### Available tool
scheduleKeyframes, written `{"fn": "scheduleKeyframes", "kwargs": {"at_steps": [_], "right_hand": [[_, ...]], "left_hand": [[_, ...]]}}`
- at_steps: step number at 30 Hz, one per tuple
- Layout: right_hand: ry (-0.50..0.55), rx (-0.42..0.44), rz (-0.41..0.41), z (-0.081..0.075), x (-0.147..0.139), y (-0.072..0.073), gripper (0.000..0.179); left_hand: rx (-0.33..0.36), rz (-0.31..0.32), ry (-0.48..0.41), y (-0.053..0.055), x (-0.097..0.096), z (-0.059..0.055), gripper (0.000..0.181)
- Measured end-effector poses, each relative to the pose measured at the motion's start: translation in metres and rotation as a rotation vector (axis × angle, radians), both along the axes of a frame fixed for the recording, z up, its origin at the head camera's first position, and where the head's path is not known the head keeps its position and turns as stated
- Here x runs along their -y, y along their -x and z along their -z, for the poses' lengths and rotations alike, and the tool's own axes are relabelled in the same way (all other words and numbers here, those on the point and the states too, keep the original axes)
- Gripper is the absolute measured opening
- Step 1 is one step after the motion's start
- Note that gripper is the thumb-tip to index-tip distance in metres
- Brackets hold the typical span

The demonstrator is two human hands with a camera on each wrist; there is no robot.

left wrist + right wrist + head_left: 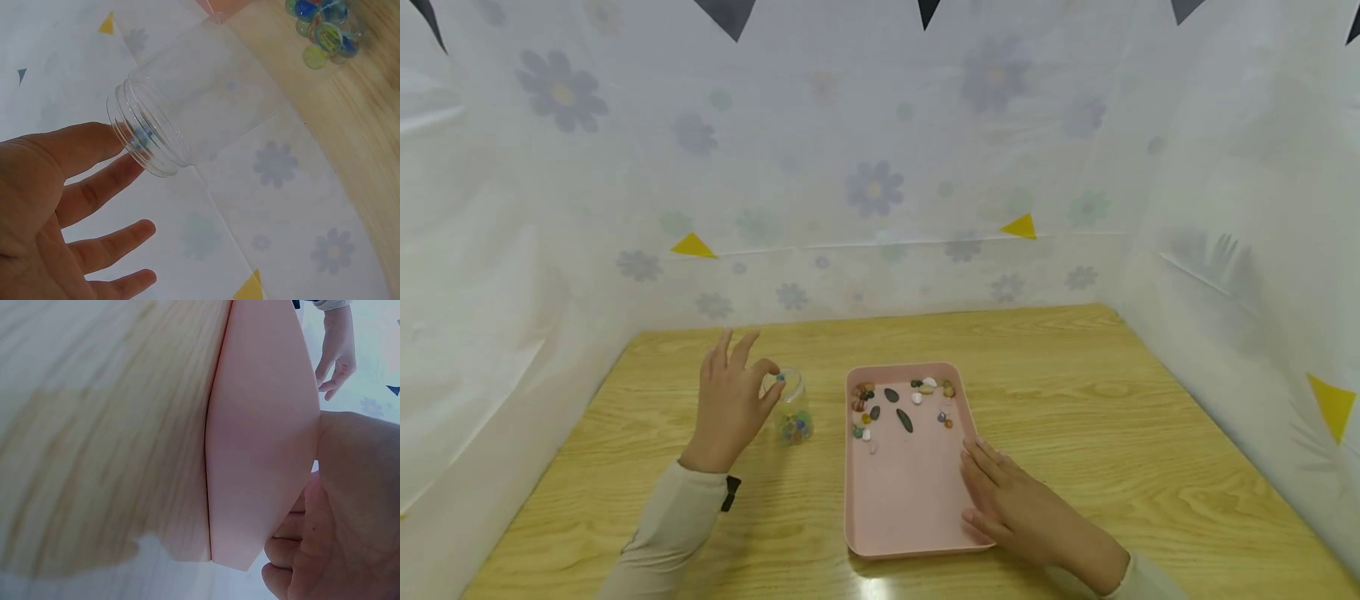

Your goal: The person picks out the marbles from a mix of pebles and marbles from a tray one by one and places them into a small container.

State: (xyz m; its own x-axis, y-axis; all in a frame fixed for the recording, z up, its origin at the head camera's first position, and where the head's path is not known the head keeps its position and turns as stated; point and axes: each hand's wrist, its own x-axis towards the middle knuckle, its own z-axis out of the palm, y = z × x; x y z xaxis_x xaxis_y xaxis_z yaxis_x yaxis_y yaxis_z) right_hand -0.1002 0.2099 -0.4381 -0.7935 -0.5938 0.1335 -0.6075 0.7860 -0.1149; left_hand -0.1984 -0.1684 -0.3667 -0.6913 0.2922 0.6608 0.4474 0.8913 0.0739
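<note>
My left hand (730,404) pinches a small blue marble (781,377) between thumb and index finger at the mouth of a clear jar (791,400); the other fingers stand raised. In the left wrist view the marble (142,136) shows at the threaded rim of the jar (200,94). Several coloured marbles (795,427) lie at the jar's bottom. My right hand (1022,508) rests on the right rim of a pink tray (910,500), fingers along the edge and thumb over the inner side. The right wrist view shows the tray's outer wall (259,437) beside that hand.
Towards the tray's far end lie small stones: dark pebbles (905,420), white pebbles (917,399) and a brown cluster (862,392). Tray and jar stand on a wood-grain table (1112,400). A flower-patterned white sheet (880,125) hangs behind, and white sheeting closes both sides.
</note>
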Motion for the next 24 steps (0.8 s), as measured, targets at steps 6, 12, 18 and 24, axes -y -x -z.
{"fn": "scheduleKeyframes", "kwargs": {"at_steps": [6, 12, 18, 24], "right_hand": [[0.004, 0.013, -0.017, 0.0009, 0.0002, -0.0006, 0.066], [0.006, 0.012, -0.015, -0.0003, 0.0003, -0.0010, 0.066], [0.010, 0.005, -0.015, -0.0029, 0.0007, -0.0012, 0.066], [0.006, -0.011, -0.021, -0.0043, 0.0004, -0.0011, 0.065]], "left_hand": [[0.036, -0.002, -0.012, -0.0008, 0.0000, 0.0019, 0.018], [0.035, 0.005, -0.022, -0.0011, -0.0003, 0.0028, 0.015], [0.038, 0.004, -0.021, -0.0008, -0.0004, 0.0024, 0.015], [0.052, 0.004, -0.020, -0.0010, -0.0005, 0.0018, 0.015]]}}
